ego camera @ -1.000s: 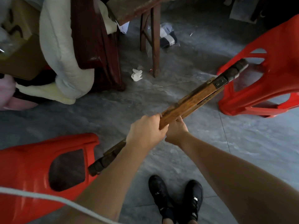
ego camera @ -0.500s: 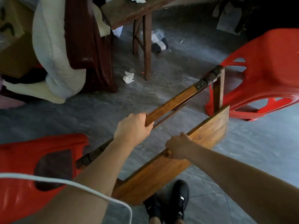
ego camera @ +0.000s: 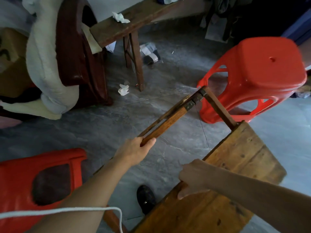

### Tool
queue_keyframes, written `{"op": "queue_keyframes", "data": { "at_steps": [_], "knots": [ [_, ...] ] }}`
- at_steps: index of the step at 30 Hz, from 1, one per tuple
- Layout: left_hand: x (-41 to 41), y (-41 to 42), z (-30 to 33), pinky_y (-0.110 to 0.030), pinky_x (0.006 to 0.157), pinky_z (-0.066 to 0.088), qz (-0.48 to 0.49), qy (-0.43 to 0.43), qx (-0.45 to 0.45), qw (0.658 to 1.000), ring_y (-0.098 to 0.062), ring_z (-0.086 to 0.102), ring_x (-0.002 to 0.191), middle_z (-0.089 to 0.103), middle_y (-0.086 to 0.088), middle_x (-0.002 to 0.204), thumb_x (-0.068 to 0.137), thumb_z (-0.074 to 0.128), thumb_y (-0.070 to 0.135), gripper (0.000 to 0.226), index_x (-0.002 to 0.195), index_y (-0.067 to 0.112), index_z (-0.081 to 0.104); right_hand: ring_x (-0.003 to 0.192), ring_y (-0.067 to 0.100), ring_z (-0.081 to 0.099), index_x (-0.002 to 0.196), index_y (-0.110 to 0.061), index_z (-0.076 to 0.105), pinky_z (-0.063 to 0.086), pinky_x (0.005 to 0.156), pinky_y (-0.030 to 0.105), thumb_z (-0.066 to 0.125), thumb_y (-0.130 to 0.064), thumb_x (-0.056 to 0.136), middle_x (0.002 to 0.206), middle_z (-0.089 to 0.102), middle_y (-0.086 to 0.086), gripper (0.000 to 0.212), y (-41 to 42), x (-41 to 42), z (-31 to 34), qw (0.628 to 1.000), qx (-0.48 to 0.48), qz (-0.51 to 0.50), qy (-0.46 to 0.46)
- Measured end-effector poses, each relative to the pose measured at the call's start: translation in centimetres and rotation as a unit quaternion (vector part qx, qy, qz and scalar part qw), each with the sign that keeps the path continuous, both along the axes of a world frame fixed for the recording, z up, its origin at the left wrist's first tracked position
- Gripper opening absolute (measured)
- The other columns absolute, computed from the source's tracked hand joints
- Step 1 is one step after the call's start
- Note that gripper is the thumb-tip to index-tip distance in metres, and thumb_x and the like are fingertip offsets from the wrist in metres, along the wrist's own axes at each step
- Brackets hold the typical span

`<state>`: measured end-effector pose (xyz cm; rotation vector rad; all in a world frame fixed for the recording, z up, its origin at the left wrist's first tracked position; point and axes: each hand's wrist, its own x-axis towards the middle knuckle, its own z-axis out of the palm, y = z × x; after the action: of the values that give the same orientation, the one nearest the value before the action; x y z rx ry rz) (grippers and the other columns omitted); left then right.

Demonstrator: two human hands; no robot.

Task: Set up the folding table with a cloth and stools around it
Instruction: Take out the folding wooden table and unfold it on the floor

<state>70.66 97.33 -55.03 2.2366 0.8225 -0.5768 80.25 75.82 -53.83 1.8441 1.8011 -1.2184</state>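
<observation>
A person's left hand [ego camera: 134, 153] grips the table's leg frame [ego camera: 170, 121], swinging it away from the tabletop [ego camera: 235, 167], while the right hand [ego camera: 191, 179] curls over the top's near edge to steady it, apparently mid-unfolding. Red stools wait on the floor at two o'clock [ego camera: 257, 76] and eight o'clock [ego camera: 21, 179]; no cloth is laid yet

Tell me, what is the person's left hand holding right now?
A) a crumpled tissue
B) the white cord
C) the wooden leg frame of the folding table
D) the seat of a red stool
C: the left hand grips the wooden leg frame, swung away from the tabletop, which the right hand holds.
</observation>
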Motion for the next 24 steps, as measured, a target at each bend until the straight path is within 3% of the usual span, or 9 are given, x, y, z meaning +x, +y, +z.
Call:
{"op": "queue_keyframes", "data": {
  "at_steps": [3, 5, 8, 10, 12, 15, 20, 24],
  "knots": [
    [1.1, -0.9, 0.9, -0.039, 0.088, 0.05, 0.031, 0.014, 0.033, 0.999, -0.032, 0.063, 0.102, 0.07, -0.01, 0.104, 0.093, 0.03, 0.068, 0.061, 0.113, 0.024, 0.067, 0.069, 0.021, 0.055, 0.1, -0.01, 0.063, 0.043, 0.061, 0.034, 0.039, -0.079, 0.084, 0.082, 0.055, 0.001, 0.075, -0.2, 2.0, 1.8, 1.0, 0.001, 0.015, -0.006],
    [1.7, -2.0, 1.5, -0.039, 0.087, 0.051, 0.049, 0.008, 0.036, 0.998, -0.03, 0.064, 0.101, 0.07, -0.01, 0.103, 0.095, 0.028, 0.066, 0.062, 0.113, 0.022, 0.067, 0.072, 0.021, 0.057, 0.103, -0.011, 0.063, 0.048, 0.064, 0.035, 0.043, -0.079, 0.082, 0.085, 0.057, 0.001, 0.073, -0.3, 4.0, 2.9, 0.999, -0.019, 0.028, -0.006],
    [2.3, -3.9, 1.9, -0.024, 0.06, 0.051, 0.086, 0.001, 0.01, 0.996, -0.013, 0.064, 0.07, 0.067, 0.0, 0.079, 0.097, 0.025, 0.063, 0.059, 0.093, 0.02, 0.065, 0.081, 0.022, 0.059, 0.109, -0.014, 0.061, 0.05, 0.068, 0.035, 0.052, -0.078, 0.078, 0.099, 0.061, 0.003, 0.072, -0.4, 6.9, 4.3, 0.997, -0.065, 0.038, -0.016],
    [2.5, -5.5, 1.9, -0.012, 0.038, 0.038, 0.119, 0.003, -0.011, 0.993, -0.004, 0.05, 0.049, 0.055, 0.004, 0.063, 0.098, 0.026, 0.059, 0.054, 0.079, 0.019, 0.058, 0.086, 0.024, 0.059, 0.118, -0.015, 0.06, 0.047, 0.068, 0.034, 0.056, -0.079, 0.074, 0.107, 0.06, 0.004, 0.077, -0.4, 8.2, 5.0, 0.994, -0.087, 0.054, -0.041],
    [2.3, -6.6, 1.6, -0.012, 0.032, 0.032, 0.155, -0.015, -0.045, 0.987, -0.002, 0.041, 0.037, 0.047, 0.004, 0.056, 0.098, 0.029, 0.057, 0.052, 0.073, 0.018, 0.054, 0.082, 0.022, 0.058, 0.113, -0.016, 0.062, 0.051, 0.07, 0.035, 0.06, -0.079, 0.071, 0.1, 0.06, 0.001, 0.077, -0.6, 8.9, 5.2, 0.991, -0.092, 0.07, -0.06],
    [1.8, -7.3, 1.0, -0.019, 0.034, 0.033, 0.179, -0.044, -0.107, 0.977, -0.003, 0.04, 0.032, 0.042, 0.005, 0.05, 0.096, 0.032, 0.057, 0.053, 0.075, 0.013, 0.053, 0.074, 0.018, 0.057, 0.109, -0.017, 0.064, 0.053, 0.069, 0.034, 0.064, -0.079, 0.067, 0.084, 0.055, -0.006, 0.075, -0.8, 9.3, 5.2, 0.991, -0.098, 0.064, -0.066],
    [1.7, -7.8, 1.0, -0.02, 0.036, 0.035, 0.173, -0.051, -0.123, 0.976, -0.004, 0.04, 0.034, 0.044, 0.003, 0.054, 0.099, 0.031, 0.056, 0.056, 0.089, 0.007, 0.057, 0.07, 0.016, 0.051, 0.084, -0.019, 0.058, 0.047, 0.062, 0.031, 0.067, -0.075, 0.068, 0.093, 0.051, -0.005, 0.059, -0.7, 9.4, 5.3, 0.987, -0.132, 0.063, -0.061],
    [1.7, -8.2, 0.4, -0.025, 0.043, 0.036, 0.175, -0.054, -0.115, 0.976, -0.006, 0.043, 0.043, 0.046, 0.007, 0.058, 0.098, 0.03, 0.059, 0.054, 0.089, 0.013, 0.059, 0.075, 0.017, 0.054, 0.108, -0.02, 0.063, 0.049, 0.063, 0.031, 0.067, -0.077, 0.065, 0.099, 0.054, -0.006, 0.072, -1.0, 9.4, 5.1, 0.986, -0.138, 0.062, -0.064]
  ]
}}
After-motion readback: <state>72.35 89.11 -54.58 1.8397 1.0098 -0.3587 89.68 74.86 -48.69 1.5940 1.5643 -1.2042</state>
